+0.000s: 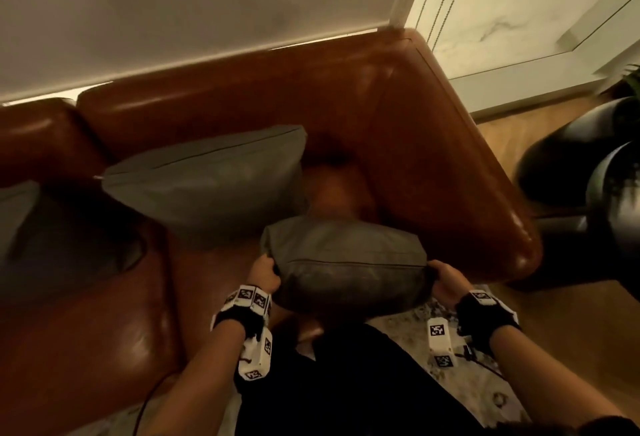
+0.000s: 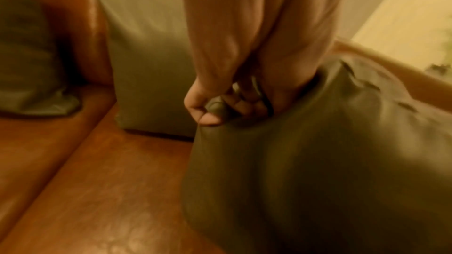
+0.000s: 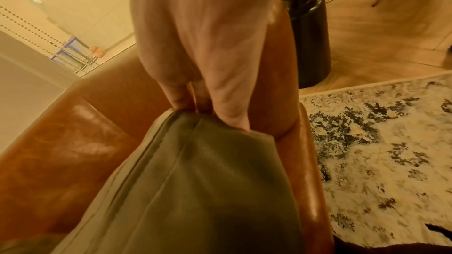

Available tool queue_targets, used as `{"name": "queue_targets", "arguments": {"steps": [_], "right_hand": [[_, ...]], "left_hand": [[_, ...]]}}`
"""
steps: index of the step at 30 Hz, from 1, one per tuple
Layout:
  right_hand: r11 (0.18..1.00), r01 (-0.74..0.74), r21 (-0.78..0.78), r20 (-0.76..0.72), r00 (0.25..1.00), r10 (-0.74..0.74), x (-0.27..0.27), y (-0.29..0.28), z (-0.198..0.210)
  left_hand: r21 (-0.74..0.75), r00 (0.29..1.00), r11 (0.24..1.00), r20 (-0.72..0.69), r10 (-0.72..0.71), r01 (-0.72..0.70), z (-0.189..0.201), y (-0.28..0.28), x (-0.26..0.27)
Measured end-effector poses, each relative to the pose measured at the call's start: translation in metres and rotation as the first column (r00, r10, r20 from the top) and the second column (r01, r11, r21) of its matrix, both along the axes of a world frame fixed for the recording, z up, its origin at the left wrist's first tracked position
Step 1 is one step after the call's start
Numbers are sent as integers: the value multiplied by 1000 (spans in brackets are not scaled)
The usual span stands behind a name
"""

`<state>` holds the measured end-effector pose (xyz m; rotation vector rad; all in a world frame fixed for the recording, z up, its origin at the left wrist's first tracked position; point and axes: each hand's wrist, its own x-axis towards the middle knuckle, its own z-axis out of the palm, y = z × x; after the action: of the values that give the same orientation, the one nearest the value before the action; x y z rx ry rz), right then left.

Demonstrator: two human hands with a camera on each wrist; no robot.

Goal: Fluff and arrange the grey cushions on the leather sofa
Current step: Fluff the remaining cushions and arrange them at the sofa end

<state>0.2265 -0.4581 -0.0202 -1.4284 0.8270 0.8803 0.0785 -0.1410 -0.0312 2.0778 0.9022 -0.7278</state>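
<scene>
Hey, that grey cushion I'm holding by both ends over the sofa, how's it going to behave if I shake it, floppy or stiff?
Probably floppy: the held cushion bulges between the left hand and right hand, and its corner bunches in the fingers. Likely light for its size, since pinches at two corners carry it. The smooth cover may slip, so grip firmly.

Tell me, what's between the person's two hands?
The grey cushion. In the head view the left hand grips one end and the right hand grips the other, so the cushion fills the whole stretch.

Bare seat corner point(image 1: 341, 190) open between upright cushion point(image 1: 214, 179), armrest point(image 1: 460, 186).
</scene>
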Motion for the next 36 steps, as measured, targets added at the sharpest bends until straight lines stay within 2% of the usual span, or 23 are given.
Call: {"name": "queue_targets", "arguments": {"steps": [2, 5, 7, 9, 11, 14, 16, 17, 19, 21, 23, 24, 26, 29, 31, 33, 36], "right_hand": [[1000, 4, -16, -15, 1000, -5, -3, 0, -5], [1000, 12, 4, -54, 998, -12, -11, -1, -6], [1000, 29, 3, -67, 997, -29, -14, -1, -2], [1000, 20, -5, -66, 998, -20, -15, -3, -1], [1000, -3, 14, -75, 997, 4, -12, -5, 1], [994, -112, -11, -132, 985, 109, -3, -12, 0], [968, -252, -18, -165, 955, 246, 3, -13, 3], [945, -328, -5, -170, 931, 323, 6, -11, 6], [900, -434, 43, -154, 887, 435, 8, -7, 7], [878, -472, 75, -123, 870, 478, 6, 4, 5], [875, -484, 15, -77, 872, 484, 3, 14, 2], [873, -487, -27, -56, 873, 485, 2, 16, 0], [869, -489, -69, -30, 872, 488, 0, 14, -1], [875, -476, -88, 54, 875, 481, -3, 4, -6], [895, -439, -78, 117, 888, 445, -7, 3, -6], [933, -356, -58, 163, 918, 360, -11, 4, -5], [932, -332, -148, 218, 908, 358, -5, -2, -1]], "left_hand": [[68, 998, 997, 26, -49, 47, 1, -11, -7], [150, 998, 989, 60, 0, -9, 3, -23, -17], [151, 993, 988, 116, 16, -34, 2, -25, -23], [82, 996, 997, 95, 4, -11, 4, -24, -24], [-25, 1000, 999, 1, 20, -20, 7, -22, -20], [-161, 998, 987, -54, 20, -28, 4, -21, -14], [-189, 987, 969, -66, 148, -158, -8, -15, -16], [-207, 960, 938, -79, 268, -279, -13, -9, -20], [-268, 867, 827, -85, 491, -494, -36, 7, -32], [-340, 804, 743, -73, 591, -577, -85, 27, -50], [-399, 803, 717, -93, 589, -572, -95, 36, -51], [-414, 809, 717, -90, 581, -561, -86, 35, -47], [-477, 769, 646, -107, 630, -596, -35, 26, -30], [-523, 708, 552, -152, 689, -649, -17, 17, -18], [-531, 689, 537, -131, 713, -656, -17, 16, -10], [-506, 680, 559, -79, 729, -657, -21, 20, -5], [-437, 657, 600, 28, 754, -670, -28, 34, -8]]}}
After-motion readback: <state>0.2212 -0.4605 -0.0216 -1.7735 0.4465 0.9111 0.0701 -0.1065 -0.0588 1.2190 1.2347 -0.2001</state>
